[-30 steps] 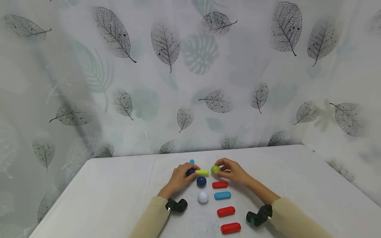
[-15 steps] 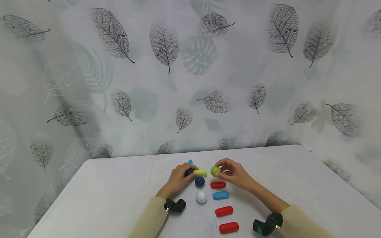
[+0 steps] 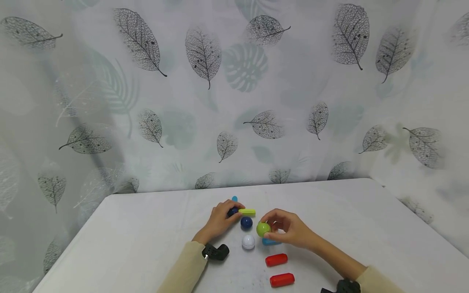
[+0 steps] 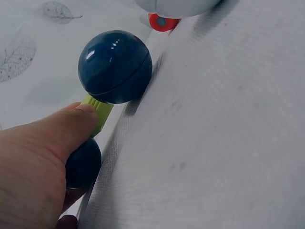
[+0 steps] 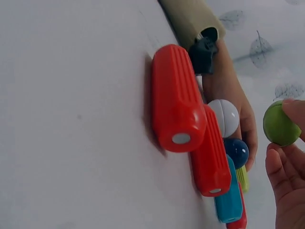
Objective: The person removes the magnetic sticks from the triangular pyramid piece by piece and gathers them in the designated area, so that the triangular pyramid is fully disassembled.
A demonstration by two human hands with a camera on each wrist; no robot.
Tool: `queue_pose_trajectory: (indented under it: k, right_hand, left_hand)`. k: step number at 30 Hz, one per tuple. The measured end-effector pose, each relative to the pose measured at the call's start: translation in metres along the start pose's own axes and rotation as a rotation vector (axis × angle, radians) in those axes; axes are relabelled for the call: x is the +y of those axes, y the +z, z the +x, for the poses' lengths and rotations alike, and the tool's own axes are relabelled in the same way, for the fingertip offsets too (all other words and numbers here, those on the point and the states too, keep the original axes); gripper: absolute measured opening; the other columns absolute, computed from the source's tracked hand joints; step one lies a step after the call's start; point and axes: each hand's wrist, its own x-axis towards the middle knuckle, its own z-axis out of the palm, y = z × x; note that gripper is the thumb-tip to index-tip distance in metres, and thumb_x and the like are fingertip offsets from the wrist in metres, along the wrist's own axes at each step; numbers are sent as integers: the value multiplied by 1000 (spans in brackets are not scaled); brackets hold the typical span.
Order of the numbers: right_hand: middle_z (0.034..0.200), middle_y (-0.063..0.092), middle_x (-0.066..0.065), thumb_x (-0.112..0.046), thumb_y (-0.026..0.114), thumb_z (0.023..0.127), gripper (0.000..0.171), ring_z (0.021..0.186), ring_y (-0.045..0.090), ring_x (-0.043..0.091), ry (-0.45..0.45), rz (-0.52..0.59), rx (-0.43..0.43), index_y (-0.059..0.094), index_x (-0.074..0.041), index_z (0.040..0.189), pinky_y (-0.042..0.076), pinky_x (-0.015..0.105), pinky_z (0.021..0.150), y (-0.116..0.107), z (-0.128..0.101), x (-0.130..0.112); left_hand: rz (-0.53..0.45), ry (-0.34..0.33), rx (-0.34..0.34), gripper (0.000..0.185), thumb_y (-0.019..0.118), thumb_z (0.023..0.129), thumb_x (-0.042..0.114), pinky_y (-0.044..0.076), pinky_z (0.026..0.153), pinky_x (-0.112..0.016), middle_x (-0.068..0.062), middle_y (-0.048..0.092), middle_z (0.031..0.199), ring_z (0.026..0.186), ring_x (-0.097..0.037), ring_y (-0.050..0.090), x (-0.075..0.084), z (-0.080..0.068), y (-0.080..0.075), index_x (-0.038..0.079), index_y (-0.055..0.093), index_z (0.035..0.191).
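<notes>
My left hand (image 3: 220, 219) rests at the far part of the table, its fingers curled round a dark blue ball (image 3: 232, 211). Its thumb lies against a yellow-green stick (image 3: 248, 212) beside that ball; the left wrist view shows the held ball (image 4: 84, 164) partly behind the thumb. My right hand (image 3: 293, 230) pinches a lime green ball (image 3: 262, 229) between thumb and fingers; in the right wrist view the green ball (image 5: 279, 125) is raised off the table. A blue stick (image 3: 271, 241) shows partly below that hand.
A second dark blue ball (image 3: 246, 222) and a white ball (image 3: 248, 241) sit between the hands. Nearer lie two red sticks (image 3: 276, 259); a third red stick (image 5: 238, 220) shows in the right wrist view. Another blue stick (image 3: 234, 198) pokes out beyond my left hand.
My right hand has lifted the green ball and brought it nearer, now covering the far red stick in the head view. The left hand stays in place.
</notes>
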Motion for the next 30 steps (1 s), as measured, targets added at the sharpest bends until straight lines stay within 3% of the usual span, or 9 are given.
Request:
queue_pose_trajectory:
  k: [8, 15, 20, 27, 30]
  right_hand:
    - [105, 63, 16, 7, 71, 84, 33, 86, 59, 19, -57, 61, -139, 58, 1, 114, 56, 30, 70, 12, -6, -8]
    - [100, 65, 12, -4, 75, 84, 30, 83, 59, 16, 73, 59, -213, 63, -7, 111, 55, 26, 76, 20, -8, -12]
    - [105, 65, 13, -8, 73, 87, 28, 83, 59, 15, 65, 44, -288, 62, -7, 112, 56, 27, 77, 26, -4, -14]
    - [108, 64, 3, -15, 70, 91, 25, 87, 58, 7, -62, -138, -409, 60, -11, 113, 55, 23, 76, 32, -2, -16]
    - [108, 63, 0, -17, 70, 92, 25, 88, 58, 7, -68, -184, -435, 60, -13, 114, 54, 21, 76, 34, -1, -19]
  left_hand:
    - [-9, 3, 1, 20, 64, 95, 22, 36, 91, -46, -3, 65, 112, 113, -29, 56, -1, 1, 0, 16, 66, 114]
    - [-29, -9, -6, 20, 64, 95, 22, 35, 93, -48, -3, 65, 113, 114, -28, 56, -3, 2, 2, 16, 66, 114]
    - [-29, -2, -2, 20, 65, 95, 22, 35, 93, -48, -2, 65, 112, 112, -27, 57, -4, 2, 2, 16, 66, 113]
    - [-32, 4, 0, 20, 65, 94, 21, 36, 93, -48, -3, 65, 112, 112, -26, 57, -3, 2, 1, 15, 66, 113]
    - [-28, 14, 4, 20, 65, 94, 21, 36, 93, -48, -4, 65, 112, 112, -28, 57, -3, 1, 1, 15, 66, 113]
